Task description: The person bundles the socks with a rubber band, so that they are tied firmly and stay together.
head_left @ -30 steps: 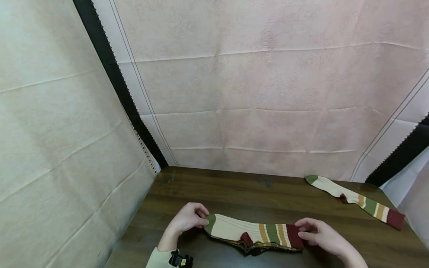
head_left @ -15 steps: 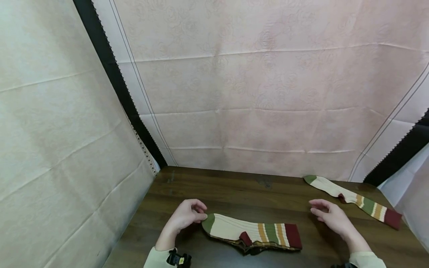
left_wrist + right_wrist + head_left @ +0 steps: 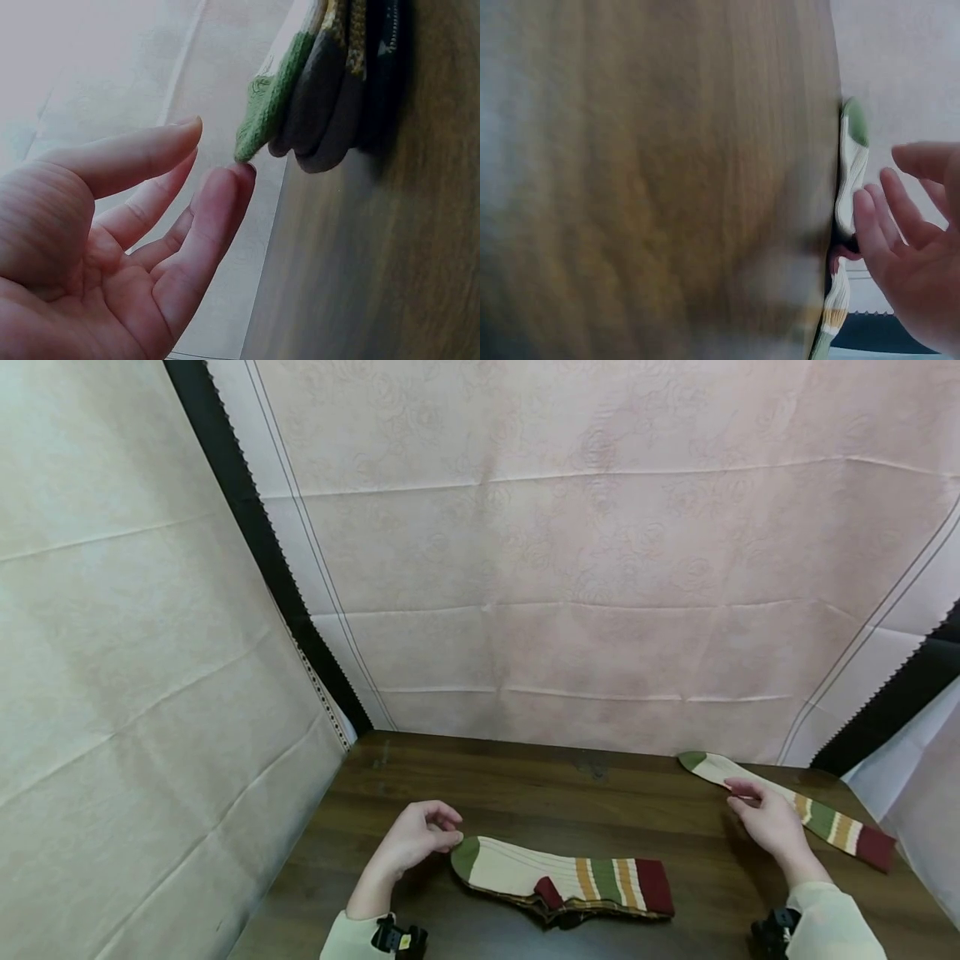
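Observation:
A stack of socks (image 3: 517, 866) lies flat near the front. Its top sock is cream with a green toe, dark red heel and cuff, and yellow and green stripes. Beside the green toe (image 3: 271, 105) is my left hand (image 3: 415, 842), thumb and fingers apart, a fingertip at or just touching the toe's tip. Darker socks show layered underneath in the left wrist view. A matching single sock (image 3: 828, 824) lies slanted at the back right. My right hand (image 3: 770, 827) hovers at its middle, hiding the heel in the head view; its fingers are spread and hold nothing.
The brown wooden table (image 3: 480, 777) runs back to a pale patterned cloth wall (image 3: 600, 610). Another cloth wall (image 3: 135, 693) rises on the left. Black strips mark both corners. Bare wood lies between the stack and the single sock.
My right hand has let go of the stack's dark red cuff and moved right and away to the single sock. My left hand has loosened from the green toe, staying beside it.

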`<state>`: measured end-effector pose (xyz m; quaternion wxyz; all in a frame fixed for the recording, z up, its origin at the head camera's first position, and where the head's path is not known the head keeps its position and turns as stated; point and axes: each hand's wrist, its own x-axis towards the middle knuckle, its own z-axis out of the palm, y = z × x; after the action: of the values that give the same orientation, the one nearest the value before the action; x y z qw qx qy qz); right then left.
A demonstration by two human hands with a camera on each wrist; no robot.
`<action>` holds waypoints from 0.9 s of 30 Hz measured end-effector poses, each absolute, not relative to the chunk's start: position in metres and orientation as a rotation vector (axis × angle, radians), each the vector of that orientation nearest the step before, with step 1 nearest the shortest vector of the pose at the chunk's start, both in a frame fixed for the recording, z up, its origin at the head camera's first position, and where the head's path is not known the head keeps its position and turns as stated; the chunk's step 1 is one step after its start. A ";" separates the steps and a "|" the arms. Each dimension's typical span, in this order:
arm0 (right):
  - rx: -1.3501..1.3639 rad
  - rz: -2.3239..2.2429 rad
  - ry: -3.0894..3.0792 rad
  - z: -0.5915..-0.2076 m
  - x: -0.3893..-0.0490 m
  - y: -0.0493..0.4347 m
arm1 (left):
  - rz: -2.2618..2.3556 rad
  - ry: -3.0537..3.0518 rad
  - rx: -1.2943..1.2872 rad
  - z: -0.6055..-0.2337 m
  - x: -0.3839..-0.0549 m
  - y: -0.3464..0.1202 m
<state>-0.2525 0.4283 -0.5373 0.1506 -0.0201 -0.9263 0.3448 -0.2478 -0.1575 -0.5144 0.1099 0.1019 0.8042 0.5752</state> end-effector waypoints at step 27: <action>-0.192 0.889 -2.867 -0.537 -0.263 0.449 | 1.717 2.361 0.293 -0.515 -0.248 -0.158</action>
<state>-0.2631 0.4488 -0.5366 0.0667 -0.0638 -0.9510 0.2950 -0.2484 -0.1581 -0.5152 0.1038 0.0993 0.8004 0.5820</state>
